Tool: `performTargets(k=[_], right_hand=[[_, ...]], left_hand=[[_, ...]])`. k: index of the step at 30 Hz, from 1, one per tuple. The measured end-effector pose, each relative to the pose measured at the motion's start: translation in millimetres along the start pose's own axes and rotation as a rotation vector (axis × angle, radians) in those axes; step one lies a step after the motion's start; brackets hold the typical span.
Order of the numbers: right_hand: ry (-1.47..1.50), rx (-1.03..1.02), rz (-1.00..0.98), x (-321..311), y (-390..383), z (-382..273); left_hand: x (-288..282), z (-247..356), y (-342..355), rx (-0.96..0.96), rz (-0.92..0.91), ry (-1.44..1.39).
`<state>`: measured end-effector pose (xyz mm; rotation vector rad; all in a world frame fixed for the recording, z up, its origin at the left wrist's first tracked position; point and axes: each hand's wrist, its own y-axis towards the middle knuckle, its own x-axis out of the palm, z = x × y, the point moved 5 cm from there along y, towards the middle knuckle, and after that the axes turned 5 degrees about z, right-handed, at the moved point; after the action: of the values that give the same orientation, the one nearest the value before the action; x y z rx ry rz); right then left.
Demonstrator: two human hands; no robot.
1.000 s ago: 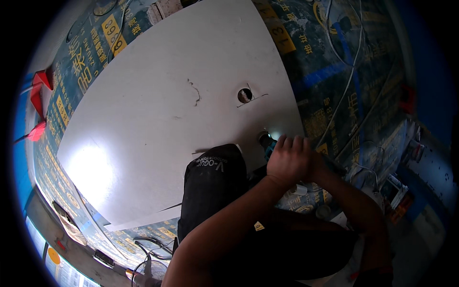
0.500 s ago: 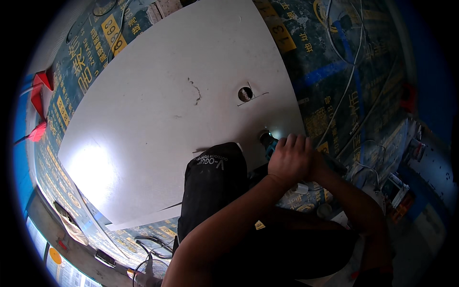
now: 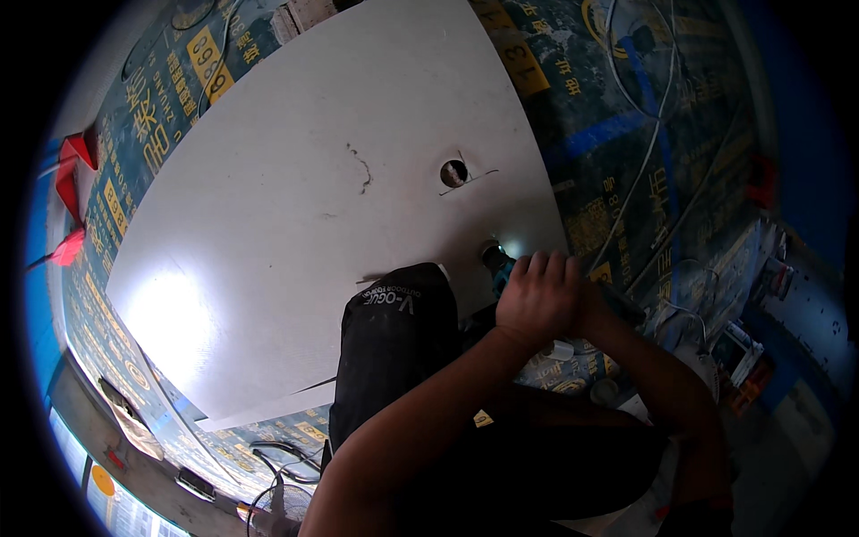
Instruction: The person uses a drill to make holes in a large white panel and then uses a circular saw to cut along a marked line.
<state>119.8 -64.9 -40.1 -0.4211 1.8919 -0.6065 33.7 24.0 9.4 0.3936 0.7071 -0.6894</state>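
1. Landmark: one white panel, lying on printed floor covering.
2. One teal-and-black power tool, its head at the panel near the right edge; bright spot beside it.
3. Two hands: left hand curled over the tool, probably for steadiness; right hand behind it, grip hidden, cannot tell.
4. One knee over the panel's lower edge, presumably pinning it.
5. One open round hole, panel's right part; dark lines alongside, likely layout marks.
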Motion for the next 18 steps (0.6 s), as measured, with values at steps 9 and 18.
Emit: performTargets(k=[9, 18], right_hand=[[-0.015, 0.026, 0.004, 9.8, -1.5, 4.2], [0.008, 0.056, -0.106, -9.2, 5.9, -7.6]], left_hand=[[-1.2, -0.6, 0.4, 0.017, 0.008, -0.026], [-2.2, -4.3, -0.2, 0.005, 0.034, -0.022]])
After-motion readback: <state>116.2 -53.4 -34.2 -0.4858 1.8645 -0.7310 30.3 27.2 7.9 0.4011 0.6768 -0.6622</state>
